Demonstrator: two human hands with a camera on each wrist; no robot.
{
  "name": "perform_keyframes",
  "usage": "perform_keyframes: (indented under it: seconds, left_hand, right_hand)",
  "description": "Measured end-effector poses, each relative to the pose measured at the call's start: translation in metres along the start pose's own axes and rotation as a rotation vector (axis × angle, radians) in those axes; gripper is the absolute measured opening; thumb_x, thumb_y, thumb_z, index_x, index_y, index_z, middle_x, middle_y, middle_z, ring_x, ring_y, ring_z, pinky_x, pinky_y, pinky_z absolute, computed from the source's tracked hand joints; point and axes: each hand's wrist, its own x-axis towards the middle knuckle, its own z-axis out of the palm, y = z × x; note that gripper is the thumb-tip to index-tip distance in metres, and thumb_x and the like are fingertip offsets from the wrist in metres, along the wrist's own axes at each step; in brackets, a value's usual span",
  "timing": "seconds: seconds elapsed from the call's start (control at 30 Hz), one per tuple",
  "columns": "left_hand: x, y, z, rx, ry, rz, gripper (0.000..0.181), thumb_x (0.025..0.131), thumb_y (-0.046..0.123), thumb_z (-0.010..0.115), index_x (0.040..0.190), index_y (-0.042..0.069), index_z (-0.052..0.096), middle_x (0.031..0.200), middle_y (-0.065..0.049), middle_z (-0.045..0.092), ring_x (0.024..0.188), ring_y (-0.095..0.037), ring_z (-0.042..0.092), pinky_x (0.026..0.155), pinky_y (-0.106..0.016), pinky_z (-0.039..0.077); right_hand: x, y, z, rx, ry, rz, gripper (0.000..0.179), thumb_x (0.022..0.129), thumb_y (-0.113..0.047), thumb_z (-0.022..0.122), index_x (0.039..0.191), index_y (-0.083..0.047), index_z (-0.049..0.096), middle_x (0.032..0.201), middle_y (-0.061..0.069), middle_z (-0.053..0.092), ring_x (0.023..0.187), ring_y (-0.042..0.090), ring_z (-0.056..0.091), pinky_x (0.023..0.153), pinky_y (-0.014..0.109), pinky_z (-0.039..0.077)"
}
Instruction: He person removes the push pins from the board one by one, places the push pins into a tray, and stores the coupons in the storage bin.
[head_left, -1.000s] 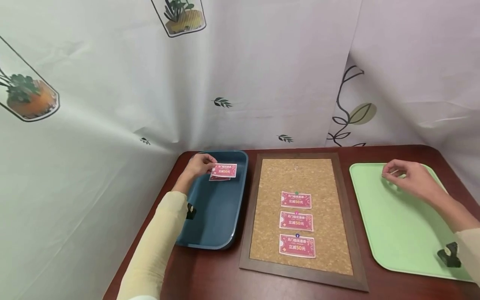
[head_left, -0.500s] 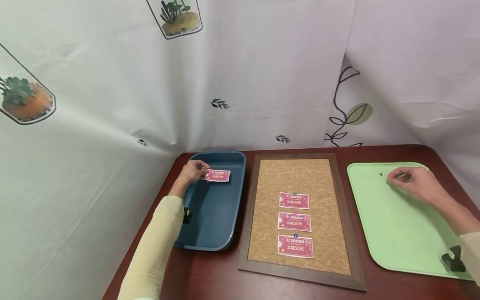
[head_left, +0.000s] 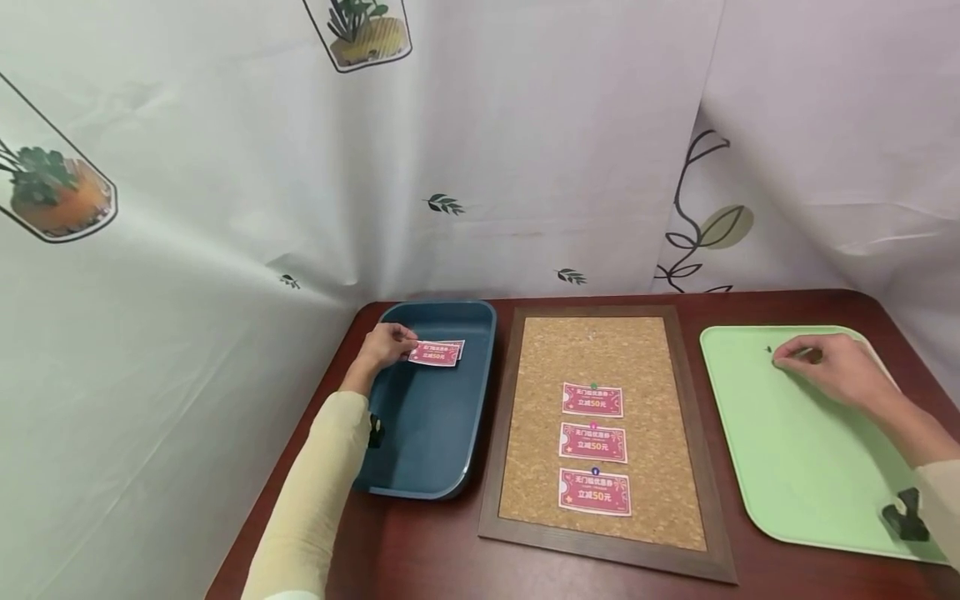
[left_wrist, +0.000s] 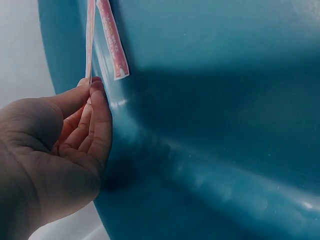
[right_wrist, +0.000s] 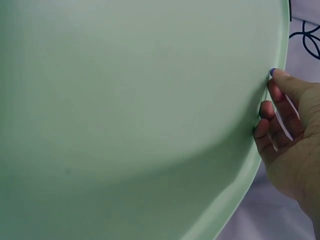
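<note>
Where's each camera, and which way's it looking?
Head: on the head, looking forward and down at a blue tray, corkboard and green tray; left hand, right hand and sleeves show.
Left wrist: worn there, facing the blue tray; left hand shows.
Right wrist: worn there, facing the green tray; right hand shows.
Head and left wrist share the blue tray.

Lower half of the frame, left to right on the table (head_left: 423,546): bin (head_left: 423,442), board (head_left: 551,350), tray (head_left: 810,475); wall (head_left: 525,150) behind. Three coupons (head_left: 592,450) run down the board; left hand (head_left: 384,346) over the bin, right hand (head_left: 832,367) over the tray.
</note>
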Motion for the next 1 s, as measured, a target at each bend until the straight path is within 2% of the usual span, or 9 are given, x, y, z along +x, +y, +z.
perform_keyframes:
  seconds: [0.2,0.57,0.87,1.0]
  left_hand:
    - [0.0,0.0,0.004,0.012,-0.001,-0.008,0.015,0.105,0.014,0.069,0.111,0.0,0.072,0.108,-0.018,0.07,0.088,-0.023,0.067,0.084,-0.035,0.06]
    - [0.001,-0.007,0.009,-0.001,0.006,-0.016,0.015,0.105,0.014,0.069,0.11,0.0,0.071,0.111,-0.018,0.072,0.088,-0.023,0.067,0.084,-0.036,0.06]
    - [0.007,-0.005,0.013,-0.024,0.015,-0.035,0.012,0.104,0.011,0.07,0.107,-0.001,0.07,0.103,-0.017,0.073,0.08,-0.018,0.065,0.071,-0.027,0.057]
    - [0.006,-0.006,0.015,-0.017,0.023,-0.049,0.012,0.105,0.011,0.07,0.108,0.0,0.069,0.104,-0.017,0.074,0.079,-0.018,0.065,0.072,-0.028,0.056]
  right_hand:
    - [0.002,-0.002,0.0,0.0,-0.013,0.027,0.004,0.091,-0.003,0.082,0.091,-0.002,0.078,0.076,0.002,0.074,0.067,-0.01,0.054,0.059,0.017,0.04]
    - [0.002,-0.003,0.0,-0.011,-0.013,0.048,0.006,0.092,-0.007,0.082,0.093,-0.002,0.079,0.077,0.002,0.075,0.066,-0.012,0.054,0.059,0.018,0.041]
    - [0.002,-0.003,-0.001,-0.003,-0.017,0.071,0.007,0.092,-0.007,0.081,0.096,-0.001,0.079,0.079,0.001,0.075,0.066,-0.012,0.054,0.058,0.02,0.041]
    - [0.002,-0.002,-0.001,0.013,-0.018,0.061,0.007,0.092,-0.004,0.081,0.096,0.001,0.079,0.079,0.003,0.075,0.066,-0.011,0.054,0.057,0.019,0.041]
